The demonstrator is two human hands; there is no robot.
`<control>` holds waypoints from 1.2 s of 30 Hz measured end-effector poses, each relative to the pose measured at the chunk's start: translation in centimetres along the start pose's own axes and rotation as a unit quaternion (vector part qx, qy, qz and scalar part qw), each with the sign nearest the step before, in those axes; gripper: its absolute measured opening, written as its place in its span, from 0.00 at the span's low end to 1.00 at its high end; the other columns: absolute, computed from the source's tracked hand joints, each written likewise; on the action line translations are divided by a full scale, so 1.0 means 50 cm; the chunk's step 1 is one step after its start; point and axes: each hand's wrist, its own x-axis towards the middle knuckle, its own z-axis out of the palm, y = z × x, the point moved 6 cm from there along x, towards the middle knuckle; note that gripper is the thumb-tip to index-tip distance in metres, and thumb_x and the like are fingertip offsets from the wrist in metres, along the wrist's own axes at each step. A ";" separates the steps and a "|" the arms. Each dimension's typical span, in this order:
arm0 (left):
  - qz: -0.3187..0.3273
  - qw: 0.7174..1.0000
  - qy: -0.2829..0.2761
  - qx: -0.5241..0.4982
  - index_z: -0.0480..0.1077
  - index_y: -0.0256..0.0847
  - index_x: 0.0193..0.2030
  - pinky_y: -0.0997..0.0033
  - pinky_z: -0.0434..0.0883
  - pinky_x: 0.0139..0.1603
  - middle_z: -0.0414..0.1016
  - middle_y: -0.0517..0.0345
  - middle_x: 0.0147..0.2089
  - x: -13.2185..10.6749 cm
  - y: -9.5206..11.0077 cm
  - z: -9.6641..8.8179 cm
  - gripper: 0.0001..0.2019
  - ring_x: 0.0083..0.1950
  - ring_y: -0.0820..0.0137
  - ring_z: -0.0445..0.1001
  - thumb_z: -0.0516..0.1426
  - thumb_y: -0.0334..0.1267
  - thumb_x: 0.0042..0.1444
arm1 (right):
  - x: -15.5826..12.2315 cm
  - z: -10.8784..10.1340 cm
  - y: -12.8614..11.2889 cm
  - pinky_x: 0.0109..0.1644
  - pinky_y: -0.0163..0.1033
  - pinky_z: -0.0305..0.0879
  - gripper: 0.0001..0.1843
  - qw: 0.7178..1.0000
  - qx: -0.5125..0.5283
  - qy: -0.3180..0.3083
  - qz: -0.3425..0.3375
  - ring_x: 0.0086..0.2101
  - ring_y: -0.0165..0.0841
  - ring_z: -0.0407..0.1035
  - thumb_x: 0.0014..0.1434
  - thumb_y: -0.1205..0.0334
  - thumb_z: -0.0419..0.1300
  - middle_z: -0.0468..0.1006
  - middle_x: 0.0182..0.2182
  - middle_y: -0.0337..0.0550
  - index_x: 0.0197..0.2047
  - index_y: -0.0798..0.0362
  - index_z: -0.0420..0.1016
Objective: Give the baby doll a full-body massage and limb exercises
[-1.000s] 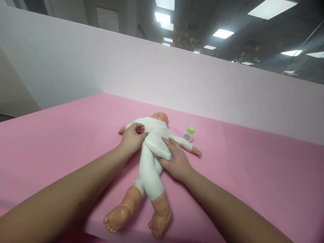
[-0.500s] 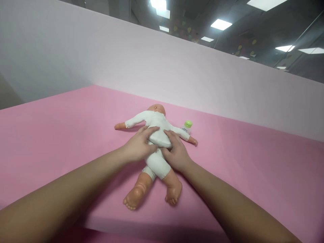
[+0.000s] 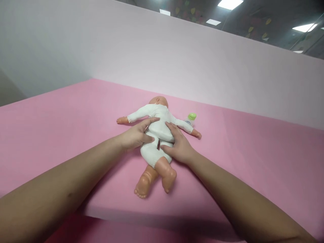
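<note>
A baby doll [image 3: 155, 152] with a white cloth body lies stretched out on the pink surface [image 3: 227, 162], its head away from me. Its bare feet point towards me and its lower legs cross. An ear shows on the head, but the face does not. My left hand [image 3: 138, 135] grips the doll's left-hand side at the hip, thumb and fingers on the cloth. On the opposite side my right hand [image 3: 178, 143] holds it the same way, thumb on the upper leg. The fingers of both hands are slightly spread.
A small bottle with a green cap [image 3: 191, 116] stands behind the doll's right-hand arm. A pale upright panel [image 3: 177, 60] borders the far side of the pink surface. The near edge [image 3: 152, 216] runs below the doll's feet.
The doll's lower legs have come together and now cross; before, they were apart. A gap has opened between its thighs. Both hands keep their hold. The view has tilted down a little.
</note>
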 end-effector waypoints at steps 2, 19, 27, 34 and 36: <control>-0.009 1.000 -0.008 -0.026 0.67 0.53 0.70 0.57 0.76 0.46 0.69 0.50 0.66 0.003 0.001 -0.013 0.45 0.61 0.47 0.73 0.66 0.30 0.41 | -0.001 -0.005 -0.001 0.77 0.62 0.46 0.52 1.000 0.020 -0.011 -0.007 0.75 0.48 0.41 0.53 0.62 0.69 0.51 0.76 0.37 0.77 0.34 0.53; 0.096 0.968 0.103 0.209 0.75 0.51 0.61 0.46 0.72 0.63 0.68 0.55 0.69 0.011 0.008 -0.037 0.33 0.68 0.48 0.69 0.57 0.29 0.46 | 0.003 -0.033 -0.005 0.73 0.53 0.59 0.40 0.996 0.049 0.021 -0.071 0.69 0.45 0.59 0.57 0.65 0.64 0.65 0.70 0.42 0.72 0.43 0.65; 0.189 0.818 0.179 0.514 0.77 0.47 0.56 0.48 0.66 0.70 0.71 0.53 0.64 -0.035 0.073 -0.003 0.23 0.69 0.52 0.66 0.57 0.32 0.52 | 0.002 -0.038 -0.013 0.62 0.53 0.68 0.13 0.974 -0.049 0.152 -0.158 0.51 0.44 0.74 0.62 0.63 0.63 0.81 0.45 0.43 0.50 0.47 0.80; 0.151 0.793 0.079 0.585 0.80 0.45 0.48 0.57 0.72 0.48 0.80 0.54 0.44 -0.029 0.068 0.063 0.13 0.48 0.58 0.77 0.57 0.39 0.60 | -0.007 -0.009 -0.049 0.52 0.47 0.70 0.13 0.982 -0.084 0.038 -0.166 0.45 0.40 0.75 0.59 0.67 0.65 0.83 0.42 0.39 0.47 0.46 0.82; 0.147 0.789 0.075 0.592 0.81 0.45 0.46 0.59 0.71 0.45 0.80 0.54 0.41 -0.025 0.069 0.062 0.12 0.45 0.59 0.77 0.56 0.39 0.61 | -0.007 -0.010 -0.056 0.51 0.46 0.69 0.13 0.982 -0.090 0.022 -0.162 0.44 0.40 0.74 0.58 0.68 0.65 0.83 0.41 0.38 0.46 0.47 0.82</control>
